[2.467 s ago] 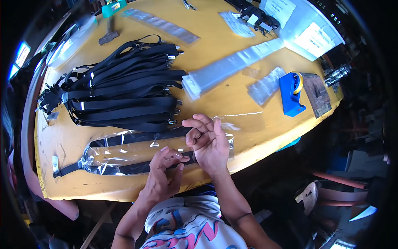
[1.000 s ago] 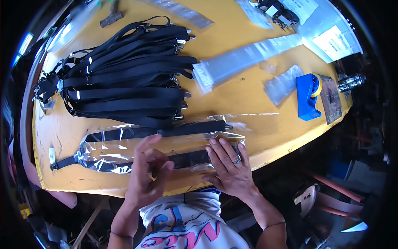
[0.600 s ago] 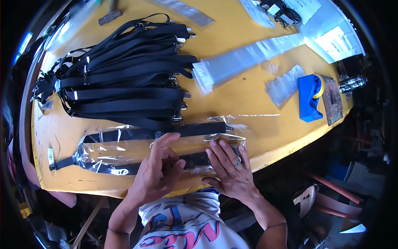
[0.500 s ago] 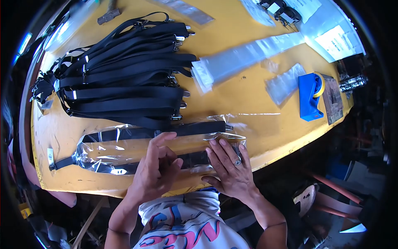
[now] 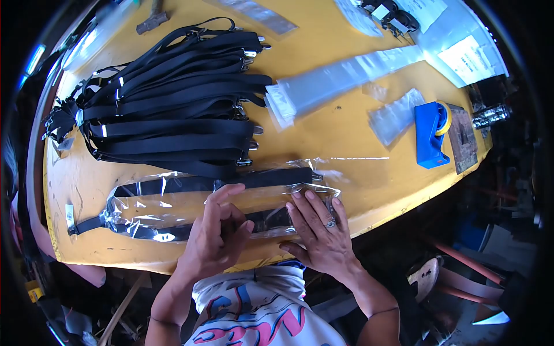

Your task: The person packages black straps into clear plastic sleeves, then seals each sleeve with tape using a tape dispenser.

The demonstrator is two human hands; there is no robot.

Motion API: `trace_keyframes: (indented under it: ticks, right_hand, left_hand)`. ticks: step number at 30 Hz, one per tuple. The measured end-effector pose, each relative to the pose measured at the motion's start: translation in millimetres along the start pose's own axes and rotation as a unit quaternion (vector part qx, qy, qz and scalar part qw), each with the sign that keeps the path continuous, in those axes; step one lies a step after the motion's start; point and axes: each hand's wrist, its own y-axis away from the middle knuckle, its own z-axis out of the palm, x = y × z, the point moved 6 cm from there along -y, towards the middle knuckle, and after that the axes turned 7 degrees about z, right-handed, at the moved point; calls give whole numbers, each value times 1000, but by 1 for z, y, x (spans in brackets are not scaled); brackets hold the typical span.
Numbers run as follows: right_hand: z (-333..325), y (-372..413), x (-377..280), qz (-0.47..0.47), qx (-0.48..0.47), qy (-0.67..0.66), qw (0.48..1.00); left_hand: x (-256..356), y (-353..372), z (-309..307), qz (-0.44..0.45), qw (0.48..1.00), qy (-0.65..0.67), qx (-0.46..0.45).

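A pair of black suspenders (image 5: 265, 177) lies inside a long clear plastic bag (image 5: 138, 218) along the table's near edge. Its two straps run apart, and the joined end with a white tag (image 5: 70, 216) sticks out at the left. My right hand (image 5: 320, 228) rests flat on the bag's right end, fingers stretched, a ring on one of them. Over the bag's middle is my left hand (image 5: 218, 233), its index finger raised, the other fingers loosely bent and the thumb apart. Nothing shows in its grasp.
A bundle of black suspenders with metal clips (image 5: 173, 104) lies behind the bag. Clear plastic sleeves (image 5: 346, 78) stretch to the right, near smaller bags (image 5: 395, 118) and a blue tape dispenser (image 5: 430, 138). A hammer (image 5: 152, 22) and a white bin (image 5: 461, 34) are farther back.
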Motion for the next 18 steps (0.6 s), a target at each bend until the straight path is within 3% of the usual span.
trace_keyframes:
  ticks: [11,18]
  right_hand:
    - [0,0,1,-10,-5,-2,1000]
    - [1,1,1,-20,4,-13,1000]
  left_hand:
    - [9,-13,2,-60,996,-46,-47]
    - [12,-17,5,-50,994,-74,-60]
